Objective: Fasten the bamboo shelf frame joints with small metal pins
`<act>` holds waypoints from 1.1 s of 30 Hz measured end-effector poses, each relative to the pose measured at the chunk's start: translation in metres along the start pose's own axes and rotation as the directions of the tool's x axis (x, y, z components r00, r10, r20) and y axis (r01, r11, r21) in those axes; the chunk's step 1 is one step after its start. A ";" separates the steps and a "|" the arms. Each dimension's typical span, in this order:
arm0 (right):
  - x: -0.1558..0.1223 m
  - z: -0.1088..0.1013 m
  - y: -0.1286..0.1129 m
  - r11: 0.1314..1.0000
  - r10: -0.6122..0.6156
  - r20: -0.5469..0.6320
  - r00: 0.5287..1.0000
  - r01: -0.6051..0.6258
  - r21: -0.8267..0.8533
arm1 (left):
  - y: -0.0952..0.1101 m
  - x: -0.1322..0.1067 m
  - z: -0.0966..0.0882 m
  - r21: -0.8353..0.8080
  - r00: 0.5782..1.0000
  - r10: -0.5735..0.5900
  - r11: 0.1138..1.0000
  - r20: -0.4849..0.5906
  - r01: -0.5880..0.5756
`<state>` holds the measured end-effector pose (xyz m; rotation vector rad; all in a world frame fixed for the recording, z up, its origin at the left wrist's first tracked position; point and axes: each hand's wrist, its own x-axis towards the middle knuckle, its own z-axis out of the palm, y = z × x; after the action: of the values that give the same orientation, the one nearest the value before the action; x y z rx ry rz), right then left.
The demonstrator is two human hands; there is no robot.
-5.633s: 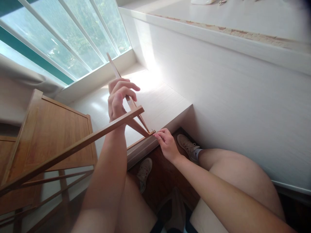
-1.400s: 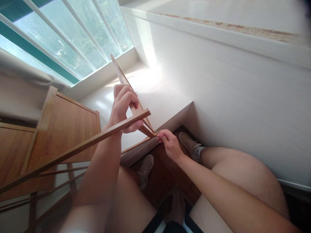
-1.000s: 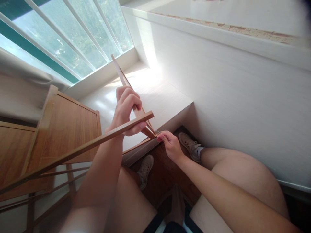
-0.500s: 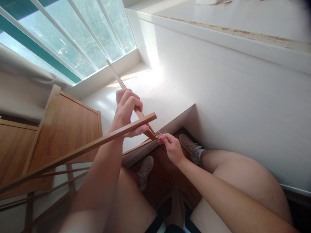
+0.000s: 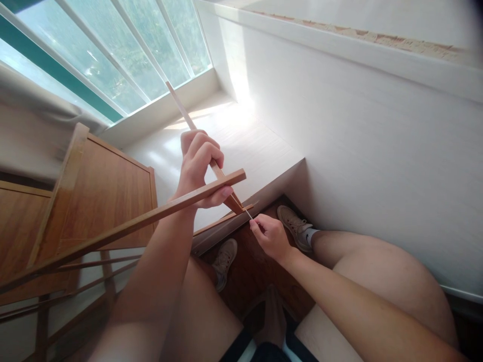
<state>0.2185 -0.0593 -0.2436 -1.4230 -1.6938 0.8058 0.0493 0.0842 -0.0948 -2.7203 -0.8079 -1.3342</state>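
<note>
My left hand [image 5: 199,168] is closed round thin wooden slats [image 5: 211,186] of a brown frame; one slat [image 5: 180,105] slants up toward the window and another runs down to the lower left. The slats meet at a joint [image 5: 237,206] above the edge of a white ledge. My right hand [image 5: 269,236] sits just right of and below that joint, pinching a thin pale pin-like piece [image 5: 248,215] whose tip points at the joint.
A wooden panel [image 5: 94,196] leans at the left over the white ledge [image 5: 241,146]. A tall white wall [image 5: 358,136] rises on the right, and a barred window [image 5: 113,55] lies behind. My knees and shoes [image 5: 296,229] rest on the dark floor.
My right hand has drawn back from the joint, down and to the right, with the thin piece now showing between hand and joint. The left hand keeps its grip on the slats.
</note>
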 end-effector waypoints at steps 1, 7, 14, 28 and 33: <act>-0.002 0.000 0.001 0.998 -0.005 0.012 1.000 0.006 -0.056 | -0.001 0.000 0.001 -0.002 1.000 -0.001 1.000 -0.001 0.001; -0.003 0.000 0.007 0.968 -0.022 0.064 0.998 0.037 -0.248 | -0.003 -0.001 0.005 -0.029 1.000 0.001 1.000 -0.027 -0.001; -0.002 0.001 0.005 0.930 -0.059 0.100 0.993 0.091 -0.356 | 0.001 0.000 0.005 -0.031 0.999 0.002 1.000 -0.050 -0.004; 0.000 0.005 0.001 0.851 -0.110 0.108 0.988 0.150 -0.504 | 0.008 0.004 0.003 0.022 0.999 -0.001 1.000 -0.045 0.002; 0.001 0.003 -0.002 0.842 -0.133 0.124 0.983 0.178 -0.509 | 0.007 0.004 0.004 0.026 0.999 0.015 1.000 -0.050 -0.014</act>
<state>0.2148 -0.0591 -0.2431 -1.5841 -2.1725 0.3231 0.0578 0.0806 -0.0930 -2.6568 -0.7944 -1.3733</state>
